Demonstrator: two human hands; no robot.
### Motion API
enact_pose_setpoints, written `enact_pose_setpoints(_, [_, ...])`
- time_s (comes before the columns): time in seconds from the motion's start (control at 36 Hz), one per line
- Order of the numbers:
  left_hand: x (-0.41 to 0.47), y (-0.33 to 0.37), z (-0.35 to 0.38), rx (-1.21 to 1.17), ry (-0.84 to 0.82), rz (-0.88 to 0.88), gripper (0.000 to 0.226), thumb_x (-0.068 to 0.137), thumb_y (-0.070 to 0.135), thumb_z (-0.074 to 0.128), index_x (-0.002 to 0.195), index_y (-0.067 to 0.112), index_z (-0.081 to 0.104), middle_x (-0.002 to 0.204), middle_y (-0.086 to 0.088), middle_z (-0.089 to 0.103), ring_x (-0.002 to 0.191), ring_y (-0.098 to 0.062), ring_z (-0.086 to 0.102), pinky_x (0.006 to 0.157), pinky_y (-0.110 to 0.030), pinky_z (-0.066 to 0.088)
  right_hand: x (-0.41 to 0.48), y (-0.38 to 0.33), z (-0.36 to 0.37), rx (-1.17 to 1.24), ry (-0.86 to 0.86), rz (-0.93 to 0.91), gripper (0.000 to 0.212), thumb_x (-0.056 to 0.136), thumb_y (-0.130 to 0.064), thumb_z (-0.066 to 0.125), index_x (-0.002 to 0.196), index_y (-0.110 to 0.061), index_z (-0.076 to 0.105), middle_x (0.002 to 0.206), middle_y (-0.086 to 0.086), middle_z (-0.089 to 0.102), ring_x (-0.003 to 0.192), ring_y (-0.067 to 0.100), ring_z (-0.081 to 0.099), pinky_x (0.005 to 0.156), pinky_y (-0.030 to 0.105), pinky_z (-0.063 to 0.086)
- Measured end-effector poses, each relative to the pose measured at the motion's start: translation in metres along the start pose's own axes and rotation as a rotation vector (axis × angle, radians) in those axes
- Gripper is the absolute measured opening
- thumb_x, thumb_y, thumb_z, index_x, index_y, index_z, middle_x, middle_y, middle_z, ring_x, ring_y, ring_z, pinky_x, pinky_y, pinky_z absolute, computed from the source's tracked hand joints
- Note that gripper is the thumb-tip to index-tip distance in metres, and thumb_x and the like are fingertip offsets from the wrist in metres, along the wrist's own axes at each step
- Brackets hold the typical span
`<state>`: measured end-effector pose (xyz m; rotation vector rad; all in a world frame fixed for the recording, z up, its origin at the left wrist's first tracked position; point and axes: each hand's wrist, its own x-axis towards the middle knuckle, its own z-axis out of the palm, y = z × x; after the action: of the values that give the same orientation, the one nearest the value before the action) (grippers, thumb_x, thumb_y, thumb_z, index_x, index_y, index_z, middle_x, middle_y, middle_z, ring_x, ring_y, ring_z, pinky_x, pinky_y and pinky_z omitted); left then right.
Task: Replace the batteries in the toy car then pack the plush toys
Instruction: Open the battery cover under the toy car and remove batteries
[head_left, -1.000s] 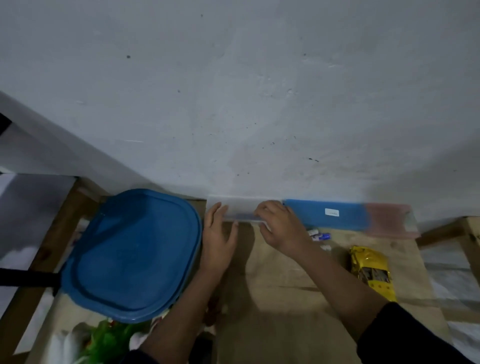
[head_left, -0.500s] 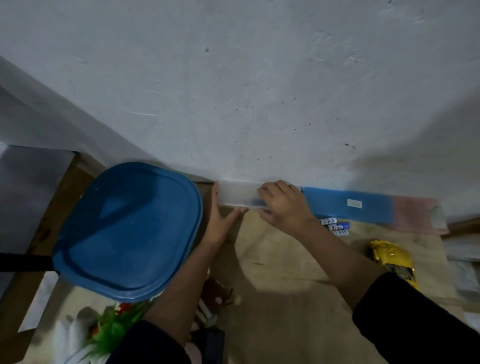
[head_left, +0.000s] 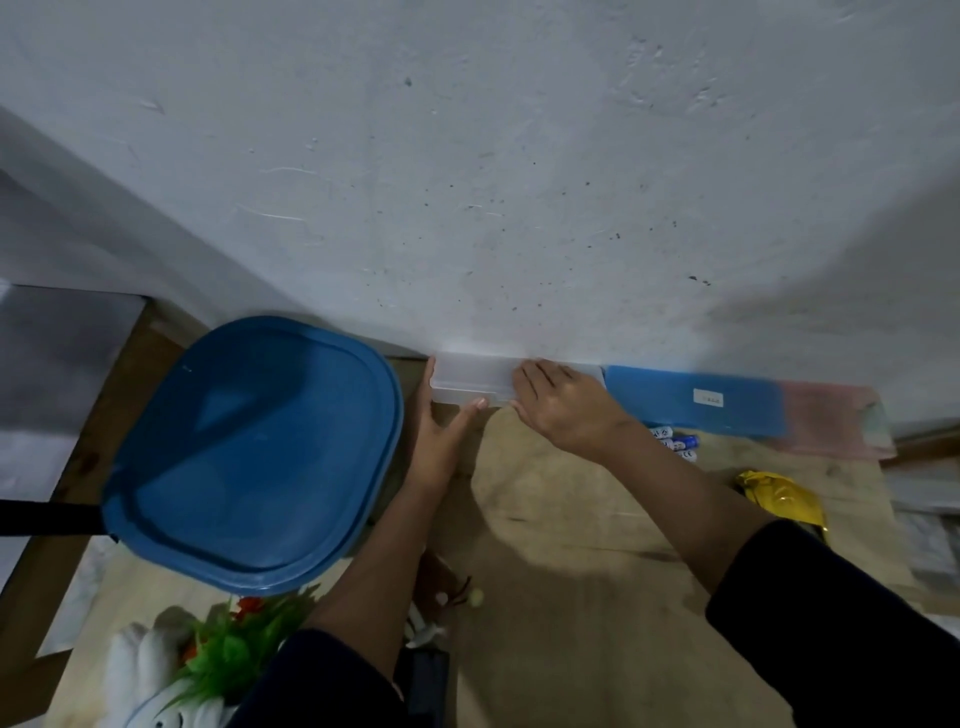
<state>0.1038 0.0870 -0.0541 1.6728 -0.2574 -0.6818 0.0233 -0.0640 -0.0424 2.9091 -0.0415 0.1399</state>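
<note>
Both my arms reach forward, with dark sleeves pushed up near the elbows. My left hand (head_left: 441, 441) is stretched out. Its fingers lie straight along the end of a clear box (head_left: 467, 382) and its thumb sticks out along the front. My right hand (head_left: 566, 410) lies palm down on the box, fingers bent over its top, thumb at its front edge.

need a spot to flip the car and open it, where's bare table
The widest bare table is in the middle, between the left arm and right arm, in front of the box. A small strip lies between the batteries and the car. The left is crowded: the lid and plush toys.
</note>
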Motion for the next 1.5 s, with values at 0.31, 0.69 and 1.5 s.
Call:
enact_pose_setpoints(0.31, [-0.002,0.000,-0.004,0.024,0.001,-0.019,0.077,0.084,0.012,0.066,0.148,0.019,0.023,0.147,-0.003,0.034,0.129,-0.013,0.036,0.099,-0.021,0.036,0.004,-0.001,-0.003,0.088,0.119,0.057,0.037,0.091,-0.022,0.035,0.092,0.001,0.065,0.076,0.016,0.068,0.063,0.025,0.066,0.053,0.030,0.056])
enact_pose_setpoints(0.69, [-0.004,-0.008,-0.006,0.185,-0.080,0.075,0.088,0.082,0.017,0.071,0.149,0.025,0.015,0.152,0.007,0.019,0.134,-0.001,0.017,0.107,-0.022,0.023,0.014,0.020,-0.026,0.586,0.054,0.242,0.037,0.095,-0.030,0.041,0.119,-0.007,0.057,0.106,0.013,0.068,0.087,0.033,0.064,0.071,0.036,0.049])
enact_pose_setpoints(1.5, [-0.017,-0.008,0.004,0.319,0.136,0.014,0.079,0.085,0.033,0.066,0.148,0.024,0.019,0.151,0.002,0.031,0.138,-0.016,0.028,0.103,-0.026,0.025,-0.010,-0.009,-0.022,0.613,-0.144,0.375,0.033,0.091,-0.007,0.049,0.123,-0.007,0.057,0.119,0.009,0.057,0.112,0.025,0.050,0.092,0.036,0.046])
